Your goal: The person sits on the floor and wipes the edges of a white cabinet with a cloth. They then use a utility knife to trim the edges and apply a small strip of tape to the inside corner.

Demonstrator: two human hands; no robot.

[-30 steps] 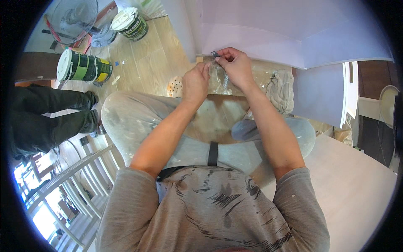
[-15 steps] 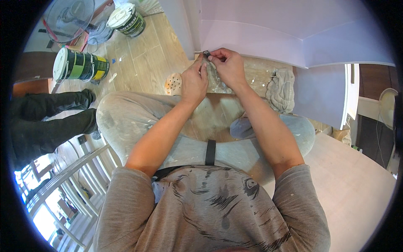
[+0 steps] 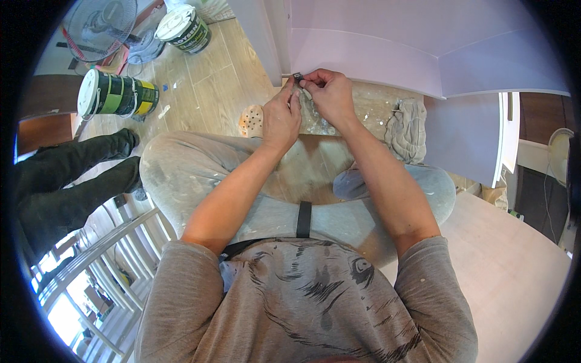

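Observation:
Both of my hands meet at the foot of the pale lilac panel. Between their fingertips is a small black piece (image 3: 298, 77), too small to tell its kind. My right hand (image 3: 331, 97) pinches it between thumb and fingers from the right. My left hand (image 3: 281, 118) is closed at its left side, index finger reaching to it and thumb raised. Just left of that hand lies a round, tan sanding disc (image 3: 251, 121) with holes. Under my hands is a dusty, paint-specked board (image 3: 366, 118). A crumpled grey cloth (image 3: 407, 130) lies to the right.
Lilac cabinet panels (image 3: 363, 57) rise ahead. Two paint buckets, one nearer (image 3: 115, 94) and one farther (image 3: 183, 29), stand on the wood floor at left, beside a fan (image 3: 100, 27). Another person's dark-trousered legs (image 3: 78, 157) are at left, above a white railing (image 3: 115, 242).
My hands hold almost the same place around the small black piece. At left, the other person's legs have shifted slightly.

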